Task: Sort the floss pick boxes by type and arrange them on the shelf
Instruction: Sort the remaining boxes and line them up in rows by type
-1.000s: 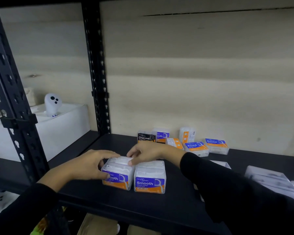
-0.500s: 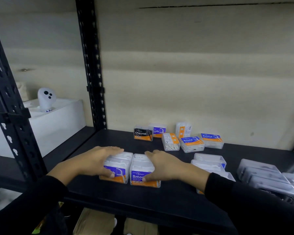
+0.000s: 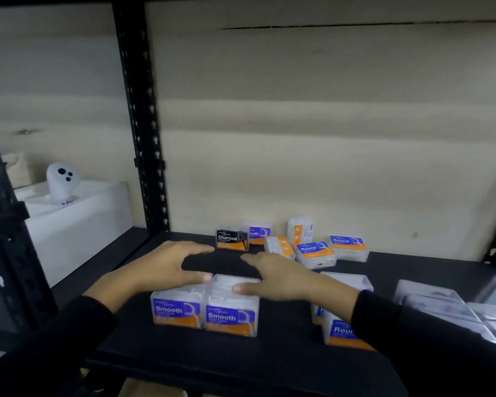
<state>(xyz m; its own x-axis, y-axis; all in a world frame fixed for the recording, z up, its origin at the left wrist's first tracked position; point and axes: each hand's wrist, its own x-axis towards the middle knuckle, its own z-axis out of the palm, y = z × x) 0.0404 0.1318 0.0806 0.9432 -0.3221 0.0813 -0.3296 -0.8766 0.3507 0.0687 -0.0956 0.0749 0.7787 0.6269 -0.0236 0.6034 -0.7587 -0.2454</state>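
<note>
Two "Smooth" floss pick boxes stand side by side near the front edge of the black shelf (image 3: 241, 365): the left Smooth box (image 3: 176, 310) and the right Smooth box (image 3: 231, 318). My left hand (image 3: 166, 266) hovers over the left box with fingers spread, thumb at its top. My right hand (image 3: 281, 277) is spread above the right box, thumb touching its lid. Behind them stand a Charcoal box (image 3: 232, 239), another Smooth box (image 3: 259, 232), an orange-sided box (image 3: 279, 246) and two Round boxes (image 3: 315, 252) (image 3: 348, 246).
More Round boxes (image 3: 341, 333) lie under my right forearm. Clear plastic boxes (image 3: 441, 305) are piled at the right. A black upright post (image 3: 139, 116) divides the shelf from a white box (image 3: 78, 224) carrying a white ghost-like figure (image 3: 62, 180).
Both hands have lifted off the sides of the two Smooth boxes and spread open above them, reaching further back. The two boxes now sit flush together.
</note>
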